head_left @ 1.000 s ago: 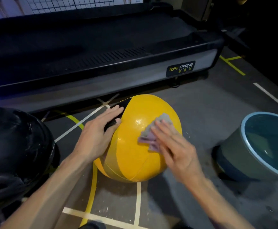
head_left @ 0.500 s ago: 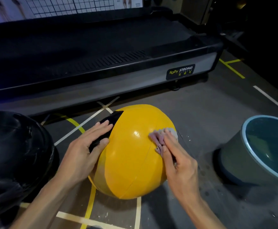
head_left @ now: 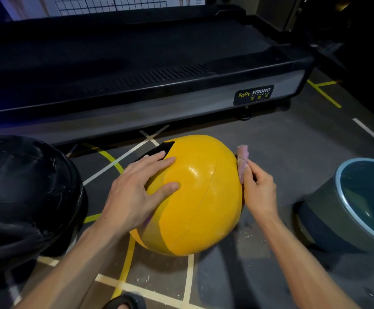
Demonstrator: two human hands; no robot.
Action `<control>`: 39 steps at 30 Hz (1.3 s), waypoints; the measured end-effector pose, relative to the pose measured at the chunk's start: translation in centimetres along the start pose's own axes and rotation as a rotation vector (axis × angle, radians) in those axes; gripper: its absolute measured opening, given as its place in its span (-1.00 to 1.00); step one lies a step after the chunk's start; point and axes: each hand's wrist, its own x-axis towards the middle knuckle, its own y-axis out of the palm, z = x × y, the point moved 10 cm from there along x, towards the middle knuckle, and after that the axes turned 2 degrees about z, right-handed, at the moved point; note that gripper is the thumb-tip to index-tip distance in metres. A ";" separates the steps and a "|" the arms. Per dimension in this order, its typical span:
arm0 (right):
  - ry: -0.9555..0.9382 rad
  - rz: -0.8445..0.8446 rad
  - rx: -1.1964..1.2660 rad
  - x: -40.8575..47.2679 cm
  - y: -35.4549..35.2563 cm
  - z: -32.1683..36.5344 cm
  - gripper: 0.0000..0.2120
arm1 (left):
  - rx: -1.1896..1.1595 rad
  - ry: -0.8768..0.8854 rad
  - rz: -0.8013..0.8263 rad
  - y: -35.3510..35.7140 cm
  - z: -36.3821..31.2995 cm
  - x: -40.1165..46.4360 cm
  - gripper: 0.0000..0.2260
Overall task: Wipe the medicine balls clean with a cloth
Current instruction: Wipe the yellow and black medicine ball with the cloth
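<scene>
Yellow medicine ball (head_left: 195, 197) sits mid-frame on the floor, black panel turned to the upper left.

Left hand (head_left: 134, 192) lies flat on it, fingers straight; right hand (head_left: 259, 192) pinches a pale cloth (head_left: 242, 160) against its right edge. Seam runs upper right to lower left. Treadmill (head_left: 137, 90) behind reads "BODY STRONG".

Yellow ball (head_left: 195, 197) on taped floor (head_left: 259, 141); steadied by L hand (head_left: 134, 192), fingers flat. Cloth (head_left: 242, 158) pinched by R hand (head_left: 259, 192), pressed to ball's R side. Basin (head_left: 346, 210) nearby.
</scene>
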 end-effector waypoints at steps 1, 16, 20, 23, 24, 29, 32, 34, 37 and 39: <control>0.012 -0.006 -0.017 -0.2 0.2 0.2 -0.73 | -0.004 -0.005 -0.002 -0.1 0.2 0.2 -0.42; -0.650 0.126 -0.070 -7.3 7.9 8.5 -0.63 | 0.198 0.070 0.010 -2.5 0.4 1.4 -0.40; -0.604 0.139 -0.071 -4.2 6.5 7.6 -0.63 | 0.149 0.024 0.025 -2.6 1.5 1.9 -0.36; -0.190 0.033 -0.031 0.6 4.7 2.3 -0.75 | 0.125 -0.011 0.030 -3.1 2.4 2.5 -0.34; -0.062 0.005 -0.064 1.4 4.4 0.7 -0.71 | 0.124 -0.017 0.029 -3.3 2.6 2.5 -0.34; -0.262 0.031 0.177 -3.1 6.1 6.3 -0.71 | 0.105 -0.028 0.020 -3.9 3.3 2.8 -0.36; -0.485 0.075 0.113 -5.8 7.5 8.2 -0.66 | 0.105 -0.020 0.038 -3.9 3.8 2.7 -0.37; -0.529 0.085 0.061 -4.8 7.3 7.3 -0.64 | 0.087 -0.021 0.042 -3.8 3.8 2.5 -0.40; -0.326 0.018 0.092 -1.3 5.5 5.1 -0.67 | 0.100 -0.021 0.044 -3.5 3.2 3.2 -0.48; -0.161 -0.009 0.035 1.0 5.1 3.4 -0.68 | 0.116 -0.031 0.054 -3.5 2.8 4.0 -0.48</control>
